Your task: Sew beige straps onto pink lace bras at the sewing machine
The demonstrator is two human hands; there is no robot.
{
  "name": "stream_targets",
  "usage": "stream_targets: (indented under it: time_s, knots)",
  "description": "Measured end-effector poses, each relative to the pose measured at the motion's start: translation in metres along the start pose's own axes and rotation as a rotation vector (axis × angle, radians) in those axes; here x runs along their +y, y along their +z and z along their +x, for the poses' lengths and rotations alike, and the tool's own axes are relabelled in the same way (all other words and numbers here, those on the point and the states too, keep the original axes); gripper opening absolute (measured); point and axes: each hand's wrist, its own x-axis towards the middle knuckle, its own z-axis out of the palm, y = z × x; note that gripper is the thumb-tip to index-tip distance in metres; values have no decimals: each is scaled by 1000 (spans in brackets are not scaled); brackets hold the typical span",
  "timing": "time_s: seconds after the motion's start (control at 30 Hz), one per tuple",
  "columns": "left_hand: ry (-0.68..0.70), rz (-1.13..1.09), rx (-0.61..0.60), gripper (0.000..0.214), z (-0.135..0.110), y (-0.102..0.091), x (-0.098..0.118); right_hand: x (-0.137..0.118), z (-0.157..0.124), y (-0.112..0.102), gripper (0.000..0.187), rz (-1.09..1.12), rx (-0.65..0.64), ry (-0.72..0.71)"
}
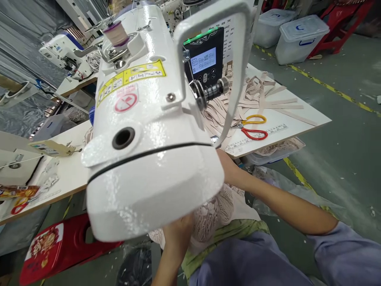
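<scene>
The left hand [179, 229] and right hand [225, 165] sit half-hidden behind a white sewing machine [154, 190] — their grip, I cannot tell. Beige lace [207, 220] bunches between them.

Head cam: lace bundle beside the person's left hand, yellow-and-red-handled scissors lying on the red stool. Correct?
One error: the yellow-and-red-handled scissors aren't on the red stool; the head view shows them on the white tabletop, by the ruler scale. The lace bundle is beside the left hand, as you say.
</scene>
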Motion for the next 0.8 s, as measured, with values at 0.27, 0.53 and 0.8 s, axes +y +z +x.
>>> stream_targets:
  time_s: [0.27,0.53,0.8]
  knots:
    - [1,-33,-36,22,4,-3,9,2,2,0,8,-24,-13,-30]
    - [-141,-204,-287,38,-2,-4,-16,-7,1,-5,4,47,-29,-40]
    - [-232,-370,-462,54,-1,-5,-12,-19,8,0,12,-8,29,28]
